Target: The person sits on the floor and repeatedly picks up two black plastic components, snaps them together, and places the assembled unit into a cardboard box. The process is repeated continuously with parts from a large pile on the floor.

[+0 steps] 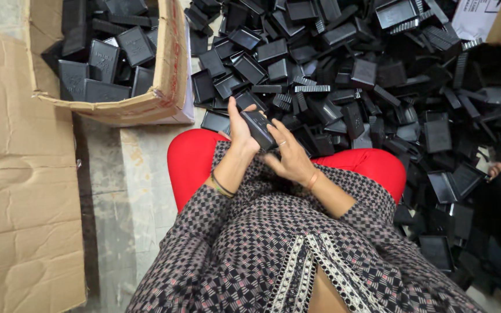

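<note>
Both hands, left hand and right hand, clamp one black plastic case; far left, cardboard box holds similar cases.

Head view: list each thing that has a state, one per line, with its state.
Left hand: gripping the black plastic part.
Right hand: fingers touching the same part.
Black plastic part: held above the lap.
Cardboard box: open, partly filled with black parts.
Pile of black parts: loose, heaped on the floor.
</note>
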